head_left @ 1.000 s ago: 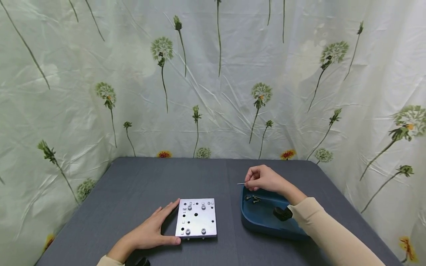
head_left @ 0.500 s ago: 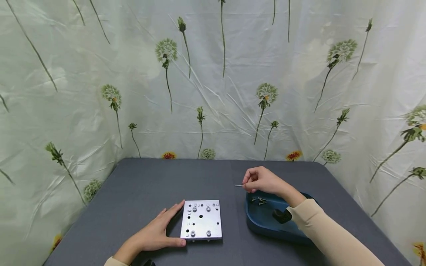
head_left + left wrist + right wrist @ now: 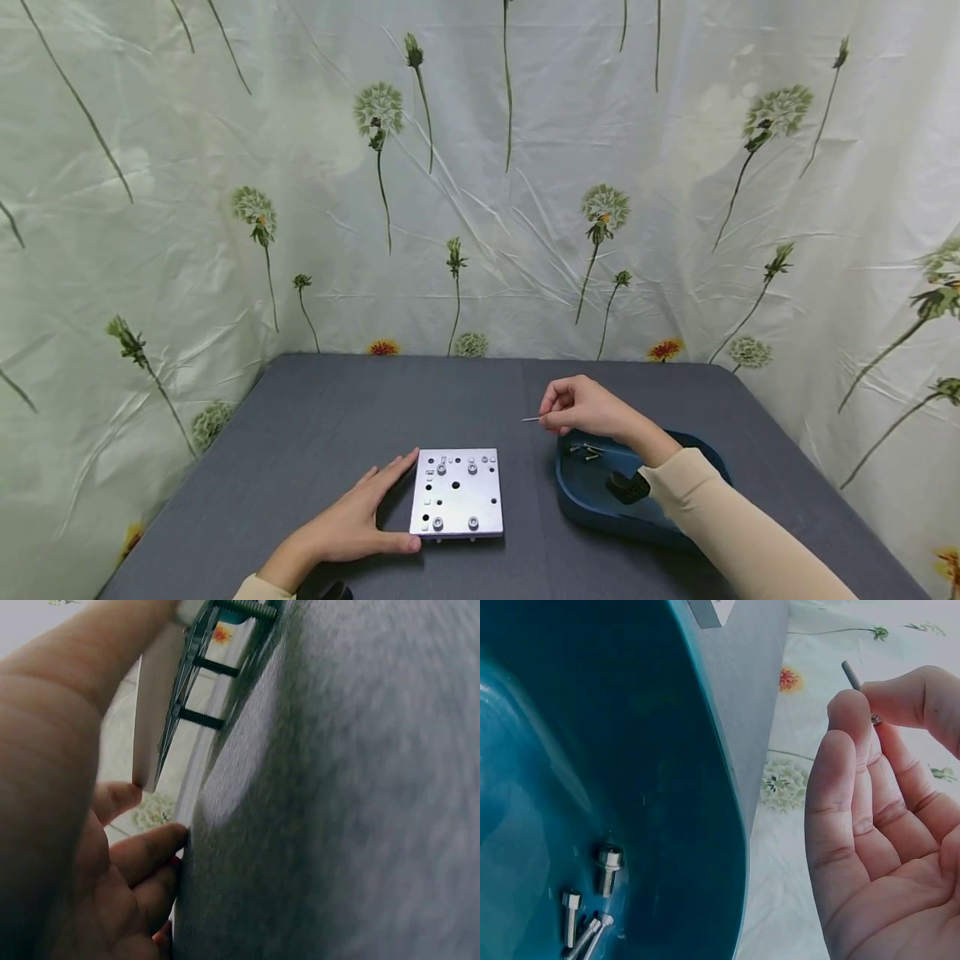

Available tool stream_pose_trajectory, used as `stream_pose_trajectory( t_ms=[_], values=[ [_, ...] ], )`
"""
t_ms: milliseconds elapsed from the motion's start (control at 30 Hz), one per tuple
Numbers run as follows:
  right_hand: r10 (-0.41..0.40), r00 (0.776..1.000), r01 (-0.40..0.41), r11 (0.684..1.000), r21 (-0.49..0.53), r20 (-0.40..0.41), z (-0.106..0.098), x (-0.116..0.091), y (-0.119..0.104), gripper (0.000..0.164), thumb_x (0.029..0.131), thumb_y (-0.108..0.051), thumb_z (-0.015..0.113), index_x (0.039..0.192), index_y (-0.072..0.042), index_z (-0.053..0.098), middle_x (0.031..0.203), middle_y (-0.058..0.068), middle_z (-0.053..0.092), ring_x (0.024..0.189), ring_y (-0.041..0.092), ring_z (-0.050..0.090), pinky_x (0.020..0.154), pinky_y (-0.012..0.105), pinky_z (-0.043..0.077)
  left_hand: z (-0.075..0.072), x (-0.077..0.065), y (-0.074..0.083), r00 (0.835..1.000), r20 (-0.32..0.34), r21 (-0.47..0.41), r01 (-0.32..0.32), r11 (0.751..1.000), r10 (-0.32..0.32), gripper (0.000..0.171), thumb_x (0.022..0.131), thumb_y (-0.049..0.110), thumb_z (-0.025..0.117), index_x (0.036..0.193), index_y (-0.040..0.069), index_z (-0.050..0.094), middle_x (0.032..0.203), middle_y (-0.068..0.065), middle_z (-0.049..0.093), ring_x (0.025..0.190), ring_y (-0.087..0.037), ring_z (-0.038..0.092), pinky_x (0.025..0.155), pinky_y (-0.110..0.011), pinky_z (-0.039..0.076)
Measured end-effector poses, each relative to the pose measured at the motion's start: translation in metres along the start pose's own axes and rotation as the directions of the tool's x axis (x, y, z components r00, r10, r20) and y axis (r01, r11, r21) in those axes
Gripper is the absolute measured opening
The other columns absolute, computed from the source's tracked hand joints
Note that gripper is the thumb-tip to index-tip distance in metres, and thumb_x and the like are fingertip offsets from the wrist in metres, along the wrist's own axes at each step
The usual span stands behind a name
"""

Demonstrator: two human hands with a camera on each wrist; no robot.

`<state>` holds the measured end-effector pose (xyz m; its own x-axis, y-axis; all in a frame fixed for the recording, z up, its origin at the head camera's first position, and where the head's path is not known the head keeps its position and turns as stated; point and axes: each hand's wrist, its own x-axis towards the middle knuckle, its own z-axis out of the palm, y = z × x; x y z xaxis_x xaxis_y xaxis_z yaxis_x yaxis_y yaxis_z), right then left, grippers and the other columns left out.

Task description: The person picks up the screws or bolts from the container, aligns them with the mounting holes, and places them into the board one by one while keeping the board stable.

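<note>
A square silver metal plate (image 3: 465, 500) stands raised on the table on screws passing through it; several screw heads and holes show on top. My left hand (image 3: 345, 521) spans its left side, thumb at the near corner and index finger at the far corner. In the left wrist view, the plate's threaded screws (image 3: 201, 717) stick out below, and the other fingers (image 3: 154, 896) reach down by the table. Between thumb and index finger, my right hand (image 3: 581, 407) pinches a thin screw (image 3: 851, 676), its shaft pointing left, over the bin's far left edge.
A blue bin (image 3: 600, 521) stands right of the plate. Several loose screws (image 3: 571, 919) lie inside it, one (image 3: 610, 868) thicker than the others. A dandelion-print curtain (image 3: 480, 192) hangs behind the dark grey table (image 3: 390, 400).
My right hand has moved slightly left relative to the bin, carrying the screw. The head view has shifted a little. My left hand has stayed at the plate.
</note>
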<state>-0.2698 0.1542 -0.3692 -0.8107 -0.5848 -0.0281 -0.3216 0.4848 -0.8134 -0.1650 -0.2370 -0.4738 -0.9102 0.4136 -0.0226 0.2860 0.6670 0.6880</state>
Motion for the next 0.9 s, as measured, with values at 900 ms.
stream_pose_trajectory(
  t_ms=[900],
  values=[
    [-0.021,0.999,0.019,0.998,0.054,0.040,0.022,0.017,-0.009,0.011,0.097,-0.011,0.076,0.100,-0.001,0.072,0.082,0.002,0.074,0.073,0.019,0.067,0.077,0.040,0.064,0.001,0.000,-0.001,1.000,-0.002,-0.005,-0.019,1.000,0.019,0.114,0.083,0.057,0.089,0.172,0.016,0.029,0.176,-0.015,0.034,0.162,-0.049,0.031,0.131,-0.075,0.014]
  ],
)
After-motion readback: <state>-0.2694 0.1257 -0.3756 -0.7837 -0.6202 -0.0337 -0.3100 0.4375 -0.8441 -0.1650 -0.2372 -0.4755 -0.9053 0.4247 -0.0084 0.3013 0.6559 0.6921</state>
